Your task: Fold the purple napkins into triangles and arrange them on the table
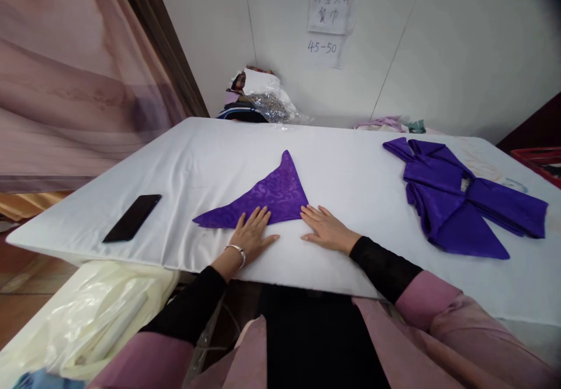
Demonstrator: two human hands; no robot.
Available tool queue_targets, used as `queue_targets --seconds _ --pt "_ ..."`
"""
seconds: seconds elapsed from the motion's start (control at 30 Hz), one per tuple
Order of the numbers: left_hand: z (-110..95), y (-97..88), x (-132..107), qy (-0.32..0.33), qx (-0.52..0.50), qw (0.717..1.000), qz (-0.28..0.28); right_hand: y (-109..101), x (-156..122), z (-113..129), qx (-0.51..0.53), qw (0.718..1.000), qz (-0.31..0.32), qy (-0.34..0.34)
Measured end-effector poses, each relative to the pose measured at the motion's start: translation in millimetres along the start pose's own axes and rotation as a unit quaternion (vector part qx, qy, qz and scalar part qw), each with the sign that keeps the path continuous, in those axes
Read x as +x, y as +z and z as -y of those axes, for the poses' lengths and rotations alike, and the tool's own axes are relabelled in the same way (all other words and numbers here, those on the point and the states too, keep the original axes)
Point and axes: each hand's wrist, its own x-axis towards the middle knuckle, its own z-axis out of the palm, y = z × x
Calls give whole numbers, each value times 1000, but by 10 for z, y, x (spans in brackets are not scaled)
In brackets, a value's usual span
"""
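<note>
A purple patterned cloth napkin point(276, 193), folded into a triangle, lies flat on the white-covered table point(346, 161). One corner points away from me and a long thin corner reaches left. My left hand point(252, 234) rests on its near edge with the fingers spread and flat. At the napkin's near right corner, the fingertips of my right hand point(324, 228) touch the cloth, its fingers stretched out. Neither hand grips anything.
Several folded purple napkins point(442, 196) lie in a loose pile at the right. A black phone point(132, 218) is on the left side. Piled fabrics with plastic wrap point(263, 97) stand against the wall, below handwritten paper signs point(328, 15). A plastic bag point(109, 313) sits at lower left.
</note>
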Motion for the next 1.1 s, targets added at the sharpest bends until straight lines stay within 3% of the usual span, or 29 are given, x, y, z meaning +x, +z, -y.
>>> queue_targets --seconds 0.2,0.3,0.4,0.53,0.63,0.73,0.87,1.1 --pt "574 -286 -198 -147 95 984 -15 5 -1 4 1 1000 7 -1" --pt "603 -403 -223 -190 114 970 -96 2 -1 -1 -1 1000 11 1" --pt "334 -380 -214 -108 94 976 -162 -11 -1 -9 1 1000 16 4" --pt "-176 -113 -183 59 -10 992 -107 -34 3 20 -3 1000 4 11" --pt "-376 86 -125 111 -17 991 -76 -42 20 88 -33 999 -30 -6" --pt "-371 133 -7 111 59 988 -88 -39 81 148 -40 995 -78 -37" --pt "-266 17 189 97 155 977 -108 -44 245 138 -30 986 -162 -28" --pt "-202 -101 286 106 195 968 -118 -26 403 46 -79 986 -143 -26"
